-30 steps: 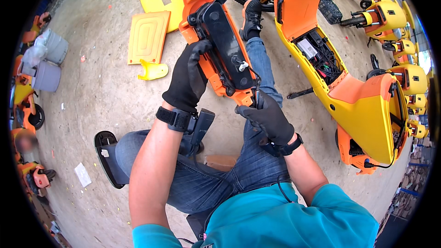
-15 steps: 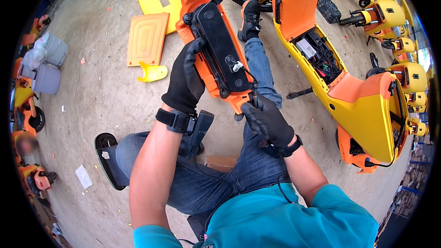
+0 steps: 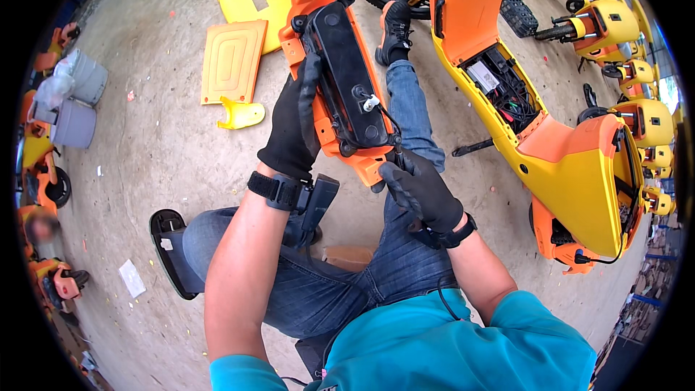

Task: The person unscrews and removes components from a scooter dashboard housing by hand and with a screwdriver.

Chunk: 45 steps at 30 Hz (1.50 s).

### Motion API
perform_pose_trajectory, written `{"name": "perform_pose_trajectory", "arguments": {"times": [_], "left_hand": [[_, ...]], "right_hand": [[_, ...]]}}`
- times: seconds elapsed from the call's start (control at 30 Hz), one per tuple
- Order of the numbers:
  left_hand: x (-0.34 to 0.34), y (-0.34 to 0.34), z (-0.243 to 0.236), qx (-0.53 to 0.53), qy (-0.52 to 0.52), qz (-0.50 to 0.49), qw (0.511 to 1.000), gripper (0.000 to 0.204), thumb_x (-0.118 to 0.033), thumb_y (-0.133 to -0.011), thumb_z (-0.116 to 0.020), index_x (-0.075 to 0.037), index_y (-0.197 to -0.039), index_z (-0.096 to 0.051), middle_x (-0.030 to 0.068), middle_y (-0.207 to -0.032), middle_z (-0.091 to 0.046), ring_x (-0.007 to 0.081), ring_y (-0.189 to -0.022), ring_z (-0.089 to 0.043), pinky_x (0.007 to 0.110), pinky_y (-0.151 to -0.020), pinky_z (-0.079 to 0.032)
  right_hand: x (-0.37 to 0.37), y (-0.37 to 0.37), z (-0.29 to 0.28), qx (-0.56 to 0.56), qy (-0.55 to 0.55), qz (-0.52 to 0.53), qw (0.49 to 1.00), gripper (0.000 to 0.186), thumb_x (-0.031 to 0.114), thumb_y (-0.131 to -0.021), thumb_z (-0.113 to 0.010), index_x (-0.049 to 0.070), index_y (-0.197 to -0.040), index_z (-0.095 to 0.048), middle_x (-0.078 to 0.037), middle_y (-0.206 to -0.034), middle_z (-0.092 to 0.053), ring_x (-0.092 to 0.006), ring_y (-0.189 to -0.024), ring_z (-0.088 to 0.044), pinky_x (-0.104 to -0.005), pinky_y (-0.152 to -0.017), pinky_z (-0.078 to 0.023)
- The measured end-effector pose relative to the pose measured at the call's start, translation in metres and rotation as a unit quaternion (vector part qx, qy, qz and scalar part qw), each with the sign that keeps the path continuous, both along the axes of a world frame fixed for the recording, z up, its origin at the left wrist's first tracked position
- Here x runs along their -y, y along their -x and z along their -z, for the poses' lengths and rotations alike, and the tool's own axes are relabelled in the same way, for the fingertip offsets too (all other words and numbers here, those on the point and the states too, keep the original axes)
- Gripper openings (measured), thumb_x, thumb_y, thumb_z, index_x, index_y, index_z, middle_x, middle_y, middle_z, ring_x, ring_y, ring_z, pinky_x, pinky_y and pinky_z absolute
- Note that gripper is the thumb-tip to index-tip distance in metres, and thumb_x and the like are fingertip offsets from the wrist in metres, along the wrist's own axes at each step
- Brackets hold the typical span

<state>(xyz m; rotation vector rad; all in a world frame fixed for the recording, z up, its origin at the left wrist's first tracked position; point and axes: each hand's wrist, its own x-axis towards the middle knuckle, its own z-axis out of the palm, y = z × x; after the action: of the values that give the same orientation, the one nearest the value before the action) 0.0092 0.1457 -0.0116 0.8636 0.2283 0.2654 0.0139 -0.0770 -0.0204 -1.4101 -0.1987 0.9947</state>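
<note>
An orange plastic scooter panel (image 3: 373,171) is held up over my legs, tilted with its far end to the left. Set into it is a long black housing (image 3: 339,58) with a white fitting near its lower end and a thin black cable along its right side. My left hand (image 3: 293,116), in a black glove, grips the panel's left edge, its fingers partly hidden behind. My right hand (image 3: 423,192), gloved too, closes on the panel's near right corner, by the cable. Something dark shows at its fingertips, too small to name.
A yellow and orange scooter (image 3: 550,174) stands at my right, its floor compartment of wires (image 3: 507,94) uncovered. Left of the held panel lie a yellow cover (image 3: 242,0), an orange plate (image 3: 232,61) and a small yellow piece (image 3: 240,114). Grey bins (image 3: 74,124) stand far left.
The panel has turned slightly and its near end has shifted left. My left hand's fingers have straightened along its edge. My right hand has barely moved.
</note>
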Motion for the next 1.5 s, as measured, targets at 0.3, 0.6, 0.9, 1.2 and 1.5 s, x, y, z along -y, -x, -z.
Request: {"name": "perform_pose_trajectory", "arguments": {"times": [0.3,0.6,0.9,1.2,1.5], "left_hand": [[0.000,-0.002,0.000,-0.011,-0.037,-0.013,0.999,0.046,-0.038,-0.101,-0.057,-0.006,-0.133,-0.053,0.0019,-0.116,-0.063,0.0098,-0.099,-0.063,0.025,-0.084,-0.055],[0.003,-0.001,-0.009,-0.015,-0.050,-0.011,0.999,0.043,-0.036,-0.100,-0.060,-0.008,-0.131,-0.054,0.0004,-0.112,-0.063,0.0085,-0.094,-0.063,0.025,-0.081,-0.054],[-0.005,-0.005,0.005,-0.036,-0.114,-0.022,0.993,0.049,-0.045,-0.099,-0.058,-0.007,-0.129,-0.054,0.0003,-0.106,-0.063,0.0084,-0.091,-0.061,0.025,-0.079,-0.052],[0.000,-0.004,-0.002,-0.041,-0.138,-0.029,0.989,0.056,-0.051,-0.099,-0.056,-0.005,-0.131,-0.053,0.0014,-0.105,-0.063,0.0083,-0.088,-0.060,0.024,-0.076,-0.051],[0.000,-0.005,-0.004,-0.041,-0.143,-0.034,0.988,0.055,-0.049,-0.098,-0.059,-0.005,-0.129,-0.054,0.0009,-0.104,-0.062,0.0084,-0.090,-0.059,0.025,-0.079,-0.050]], "right_hand": [[0.003,0.000,0.009,0.045,0.055,0.030,0.997,0.041,0.038,-0.101,-0.052,0.005,-0.123,-0.060,0.000,-0.079,-0.062,-0.0011,-0.055,-0.041,-0.0176,-0.050,-0.032],[0.020,-0.005,0.024,0.051,0.062,-0.038,0.996,0.035,0.031,-0.101,-0.053,0.004,-0.121,-0.064,0.002,-0.077,-0.060,-0.0039,-0.065,-0.048,-0.0205,-0.059,-0.039],[0.011,0.004,0.021,0.095,0.116,-0.135,0.979,0.028,0.021,-0.099,-0.060,0.003,-0.118,-0.068,0.000,-0.086,-0.064,-0.0068,-0.078,-0.057,-0.0234,-0.071,-0.047],[0.020,0.000,0.007,0.167,0.137,-0.221,0.951,0.027,0.029,-0.093,-0.067,0.004,-0.102,-0.072,-0.005,-0.078,-0.068,-0.0093,-0.071,-0.060,-0.0264,-0.065,-0.047],[0.022,0.000,-0.006,0.172,0.090,-0.143,0.971,0.028,0.028,-0.092,-0.067,0.002,-0.101,-0.070,-0.004,-0.077,-0.064,-0.0087,-0.071,-0.057,-0.0267,-0.064,-0.045]]}}
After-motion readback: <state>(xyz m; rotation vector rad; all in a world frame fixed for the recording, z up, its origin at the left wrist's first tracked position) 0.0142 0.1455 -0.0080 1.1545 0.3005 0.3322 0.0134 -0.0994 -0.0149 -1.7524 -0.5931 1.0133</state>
